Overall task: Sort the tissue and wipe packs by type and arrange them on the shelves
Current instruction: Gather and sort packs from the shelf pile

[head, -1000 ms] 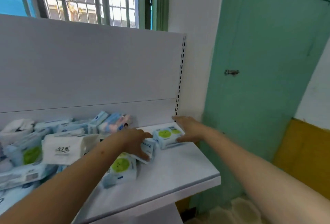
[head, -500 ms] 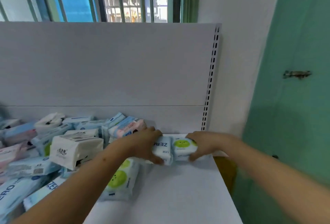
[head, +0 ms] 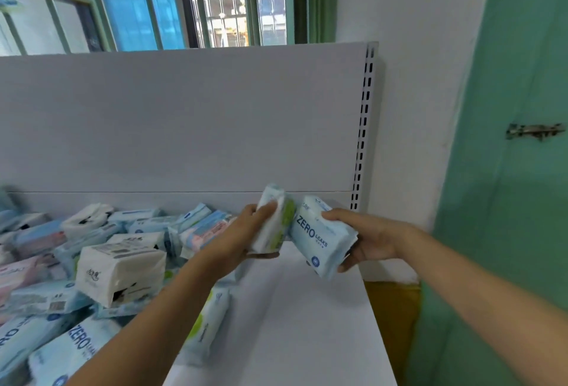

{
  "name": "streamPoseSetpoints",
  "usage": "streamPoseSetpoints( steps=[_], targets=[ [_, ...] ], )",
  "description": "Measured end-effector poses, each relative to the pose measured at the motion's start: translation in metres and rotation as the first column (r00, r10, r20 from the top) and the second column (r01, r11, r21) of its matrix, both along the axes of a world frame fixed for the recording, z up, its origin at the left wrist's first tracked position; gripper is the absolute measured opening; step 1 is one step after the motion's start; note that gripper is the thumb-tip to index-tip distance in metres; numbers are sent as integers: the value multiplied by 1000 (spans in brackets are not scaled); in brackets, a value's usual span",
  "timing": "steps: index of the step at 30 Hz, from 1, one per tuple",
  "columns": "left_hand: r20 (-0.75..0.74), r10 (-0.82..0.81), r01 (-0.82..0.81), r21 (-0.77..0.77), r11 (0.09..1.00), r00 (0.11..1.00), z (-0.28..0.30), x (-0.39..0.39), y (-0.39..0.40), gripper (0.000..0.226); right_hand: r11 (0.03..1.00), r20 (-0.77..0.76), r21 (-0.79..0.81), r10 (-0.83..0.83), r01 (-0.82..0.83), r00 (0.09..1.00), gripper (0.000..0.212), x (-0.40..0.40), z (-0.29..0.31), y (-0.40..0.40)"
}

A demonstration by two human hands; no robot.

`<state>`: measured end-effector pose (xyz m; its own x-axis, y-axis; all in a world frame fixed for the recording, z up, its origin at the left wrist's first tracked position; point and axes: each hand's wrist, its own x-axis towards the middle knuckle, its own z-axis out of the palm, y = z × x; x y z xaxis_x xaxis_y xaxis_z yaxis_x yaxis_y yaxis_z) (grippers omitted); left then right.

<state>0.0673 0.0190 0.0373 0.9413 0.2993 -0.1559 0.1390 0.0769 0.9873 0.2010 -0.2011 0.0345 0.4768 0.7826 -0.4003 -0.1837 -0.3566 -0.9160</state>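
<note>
Two soft plastic packs are held up off the white shelf board (head: pixel 301 318), near its back right corner. The left hand (head: pixel 246 238) grips a white pack w/ green print (head: pixel 273 225), fingers curled over its upper face, thumb under the lower end; pack stands nearly upright, tilted a bit right. The right hand (head: pixel 368 239) holds a pale blue pack marked "ZERO LEAKS" (head: pixel 319 236), thumb laid across the top edge, fingers wrapped beneath, pack slanting down toward the fingertips. The two packs touch or nearly touch at their upper ends, between the thumbs; can't tell which.

Below the left forearm, a second white-and-green pack (head: pixel 209 327) lies on the shelf. Left of the left hand's knuckles, a heap of mixed packs: a bulky white tissue pack w/ torn opening (head: pixel 120 275), pink-and-blue packs (head: pixel 209 225) behind it, more pale blue "ZERO" packs (head: pixel 76 352) at the near edge.

Behind the fingers, the grey-white back panel (head: pixel 184 121) w/ its slotted upright (head: pixel 364 127). Above, a barred window (head: pixel 196 1); right of the right wrist, a green door (head: pixel 516 170) w/ metal latch (head: pixel 534 131).
</note>
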Motion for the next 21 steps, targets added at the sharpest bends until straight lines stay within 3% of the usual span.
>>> streamPoseSetpoints(
  steps=[2, 5, 9, 12, 14, 16, 18, 21],
  targets=[
    [-15, -54, 48, -272, 961, 998, 2, 3, 8, 55, 999, -15, 26, -26, 27, 1000, 59, 1, 5, 1],
    [20, -108, 104, -482, 870, 994, 4, 5, 20, 59, 996, -43, 72, -50, 53, 998, 55, 5, 7, 2],
    [25, -62, 67, -480, 875, 998, 7, 6, 23, 54, 993, -69, 102, -56, 63, 996, 57, 12, 6, 5],
    [49, 11, 10, -419, 908, 999, 10, 6, 23, 36, 989, -50, 107, -97, 102, 994, 60, 16, 8, 9],
    [96, 47, -20, -266, 964, 994, 12, 9, 26, 36, 983, -43, 123, -135, 140, 990, 61, 17, 12, 12],
    [116, 64, -82, 151, 985, 991, 12, 11, 31, 47, 976, -46, 138, -166, 171, 985, 59, 18, 16, 12],
    [148, 80, -147, 525, 838, 986, 11, 11, 35, 53, 973, -34, 134, -187, 190, 982, 58, 19, 20, 12],
    [337, 12, -266, 723, 638, 942, 7, 10, 37, 57, 969, 6, 148, -201, 198, 980, 56, 21, 26, 10]
  ],
)
